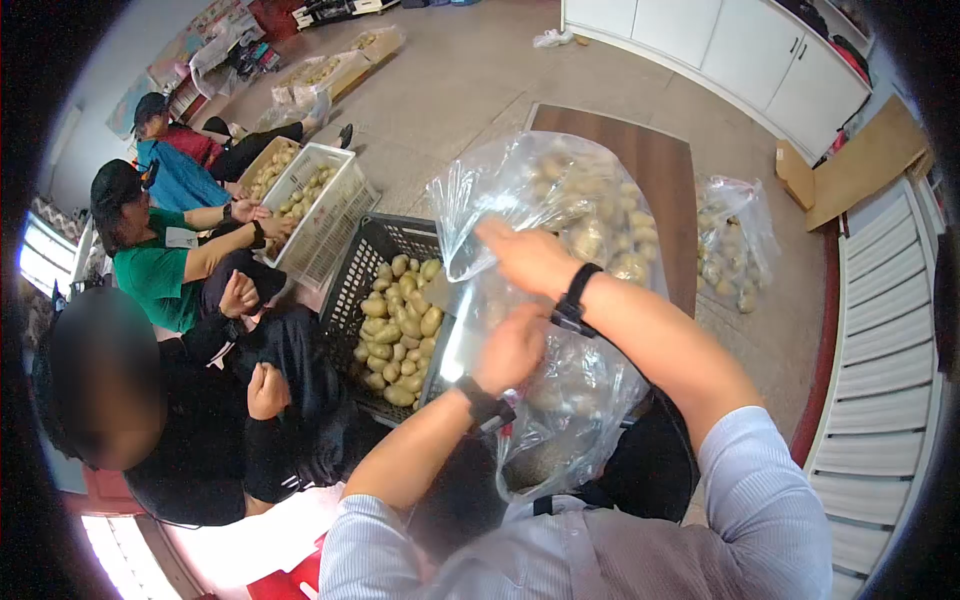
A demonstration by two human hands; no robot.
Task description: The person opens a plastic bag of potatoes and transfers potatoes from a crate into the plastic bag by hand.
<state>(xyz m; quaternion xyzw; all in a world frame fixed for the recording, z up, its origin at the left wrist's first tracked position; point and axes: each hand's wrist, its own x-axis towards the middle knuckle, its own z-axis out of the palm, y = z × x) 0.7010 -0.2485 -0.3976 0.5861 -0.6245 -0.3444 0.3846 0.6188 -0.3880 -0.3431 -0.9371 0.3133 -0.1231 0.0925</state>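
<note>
Both hands at the plastic, crate tight on the left!

Right hand (535,262) is up at the gathered end of the clear potato bag (592,225), fingers against the plastic; whether they pinch it, I cannot tell. Left hand (510,350) is a blur just nearer, its grip unreadable too, with more clear plastic (580,400) spilling over the lap.

The bag sits at centre, on the brown board (665,190), and a bare strip runs along the board's far and right edges. Room is tight to the left: the black crate (340,320), part filled with potatoes (395,330), comes right up near the left hand, two people close beyond it.

Over to the right, another bag of potatoes (735,245) lies on the floor (475,90), near the slatted white radiator (880,370). Open tiles stretch to the white cabinets (680,40) at the far right.
</note>
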